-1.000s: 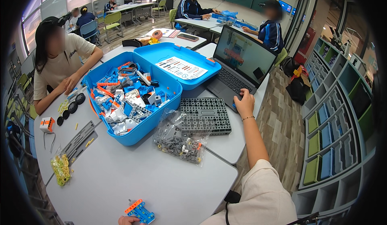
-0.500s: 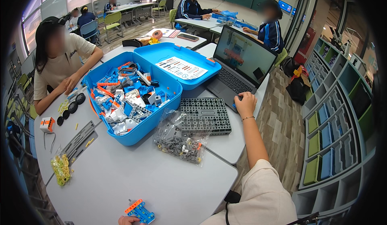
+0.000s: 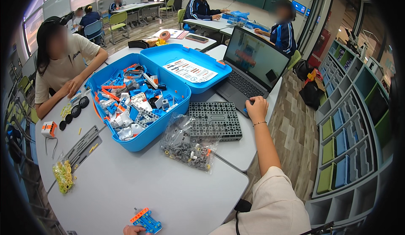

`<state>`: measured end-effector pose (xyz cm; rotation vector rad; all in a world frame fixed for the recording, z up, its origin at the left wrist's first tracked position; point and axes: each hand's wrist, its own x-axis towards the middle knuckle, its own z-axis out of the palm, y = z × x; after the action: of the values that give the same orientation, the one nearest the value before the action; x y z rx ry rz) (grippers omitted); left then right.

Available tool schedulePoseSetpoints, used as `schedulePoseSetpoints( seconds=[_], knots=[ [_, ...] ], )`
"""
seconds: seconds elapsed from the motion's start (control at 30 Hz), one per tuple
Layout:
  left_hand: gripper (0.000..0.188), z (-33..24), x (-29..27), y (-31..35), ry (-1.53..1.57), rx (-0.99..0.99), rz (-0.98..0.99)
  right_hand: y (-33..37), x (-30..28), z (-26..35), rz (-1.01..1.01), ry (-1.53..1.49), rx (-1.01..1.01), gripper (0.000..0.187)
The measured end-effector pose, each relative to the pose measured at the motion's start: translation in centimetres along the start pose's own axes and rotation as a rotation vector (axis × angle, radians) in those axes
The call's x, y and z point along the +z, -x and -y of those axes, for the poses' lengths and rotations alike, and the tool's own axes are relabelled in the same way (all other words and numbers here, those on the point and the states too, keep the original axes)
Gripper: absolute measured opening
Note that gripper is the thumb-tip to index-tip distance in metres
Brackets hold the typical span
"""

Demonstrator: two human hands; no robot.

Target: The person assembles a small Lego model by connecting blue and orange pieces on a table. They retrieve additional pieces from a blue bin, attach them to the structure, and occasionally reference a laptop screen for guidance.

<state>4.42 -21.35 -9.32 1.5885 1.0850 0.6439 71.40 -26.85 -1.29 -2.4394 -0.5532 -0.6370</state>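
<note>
At the near edge of the tabletop point(image 3: 181, 197), the view cuts off most of the left hand point(image 3: 133, 230), leaving its grip on the blue-and-orange beam assembly point(image 3: 146, 221) unclear. The right hand point(image 3: 257, 108) hides what is under its palm. The laptop screen point(image 3: 255, 58) is blurred; the bagged grey connectors point(image 3: 185, 154) are too small to tell apart.

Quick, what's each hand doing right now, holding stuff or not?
Left hand: closed on the blue-and-orange build.
Right hand: curled by the laptop; whether it holds anything cannot be told.
</note>
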Motion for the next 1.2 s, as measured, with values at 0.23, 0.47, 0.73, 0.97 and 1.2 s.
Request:
schedulePoseSetpoints(
  seconds=[0.23, 0.47, 0.73, 0.97, 1.2],
  knots=[
    [0.024, -1.2, 0.1, 0.0, -0.102, 0.021, 0.003, 0.0, 0.0, 0.0, 0.018, 0.007, 0.017, 0.024],
    [0.019, -3.2, 0.2, -0.3, -0.284, 0.286, -0.001, 0.0, -0.1, 0.0, 0.040, 0.010, 0.029, 0.025],
    [0.021, -0.5, 0.2, -0.2, 0.029, 0.036, -0.034, -0.1, 0.1, 0.0, 0.032, 0.010, 0.040, 0.024],
    [0.022, 0.4, -0.1, -0.3, 0.041, 0.029, -0.014, 0.0, 0.2, -0.1, 0.009, 0.010, 0.012, 0.023],
    [0.023, -1.1, 0.7, 0.0, -0.083, 0.163, -0.051, 0.0, 0.2, -0.1, -0.019, 0.019, -0.009, 0.024]
  ],
)
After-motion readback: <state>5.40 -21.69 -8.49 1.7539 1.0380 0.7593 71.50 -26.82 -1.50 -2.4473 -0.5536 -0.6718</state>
